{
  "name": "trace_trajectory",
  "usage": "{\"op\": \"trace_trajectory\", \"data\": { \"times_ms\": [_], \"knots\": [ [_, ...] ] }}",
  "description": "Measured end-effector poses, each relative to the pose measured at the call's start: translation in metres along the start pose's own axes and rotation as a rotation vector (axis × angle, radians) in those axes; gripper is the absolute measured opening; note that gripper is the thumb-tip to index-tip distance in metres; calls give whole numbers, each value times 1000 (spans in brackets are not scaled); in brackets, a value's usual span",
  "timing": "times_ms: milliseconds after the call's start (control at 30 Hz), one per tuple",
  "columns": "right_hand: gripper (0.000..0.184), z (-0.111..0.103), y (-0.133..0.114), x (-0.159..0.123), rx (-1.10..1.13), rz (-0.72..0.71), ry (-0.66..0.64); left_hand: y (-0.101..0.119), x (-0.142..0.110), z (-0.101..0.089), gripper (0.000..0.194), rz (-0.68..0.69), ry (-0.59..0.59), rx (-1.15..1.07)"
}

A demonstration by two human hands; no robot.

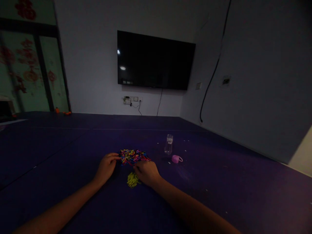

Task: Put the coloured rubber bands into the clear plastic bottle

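A loose heap of many-coloured small bands (133, 156), probably rubber bands, lies on the dark purple floor (80, 149). At the heap's left edge is my left hand (106, 167), its fingers stretched out and touching the bands. My right hand (147, 171) is at the heap's lower right, with fingers curled down and pinched together; whatever they hold is hidden. Just below and left of that hand sits a smaller pile of yellow-green bands (132, 180), apart from the mixed heap.
A clear bottle (168, 145) stands uncapped beyond my right hand. Beside it lies a pink cap (175, 159) with a loop. White scraps dot the floor. On the wall hangs a television (156, 61), with sockets (131, 99) below and a dark cable (209, 86) to the right.
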State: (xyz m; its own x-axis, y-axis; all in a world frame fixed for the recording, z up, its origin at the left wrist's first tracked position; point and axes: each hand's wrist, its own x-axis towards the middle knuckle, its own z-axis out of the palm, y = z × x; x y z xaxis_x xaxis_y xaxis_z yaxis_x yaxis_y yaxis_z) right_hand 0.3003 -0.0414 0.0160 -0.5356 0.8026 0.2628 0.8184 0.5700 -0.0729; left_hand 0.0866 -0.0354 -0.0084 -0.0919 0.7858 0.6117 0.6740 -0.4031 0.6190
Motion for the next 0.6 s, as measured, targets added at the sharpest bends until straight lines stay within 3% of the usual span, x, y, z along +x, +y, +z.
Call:
{"op": "trace_trajectory", "data": {
  "times_ms": [100,233,600],
  "knots": [
    [30,1,0,1,7,-3,-7,-4,-1,3,32,87,-72,113],
    [30,2,1,1,2,-5,4,-14,-1,10,39,61,-146,185],
    [29,0,1,0,-5,8,-23,-26,0,14,40,59,-118,163]
  ]
}}
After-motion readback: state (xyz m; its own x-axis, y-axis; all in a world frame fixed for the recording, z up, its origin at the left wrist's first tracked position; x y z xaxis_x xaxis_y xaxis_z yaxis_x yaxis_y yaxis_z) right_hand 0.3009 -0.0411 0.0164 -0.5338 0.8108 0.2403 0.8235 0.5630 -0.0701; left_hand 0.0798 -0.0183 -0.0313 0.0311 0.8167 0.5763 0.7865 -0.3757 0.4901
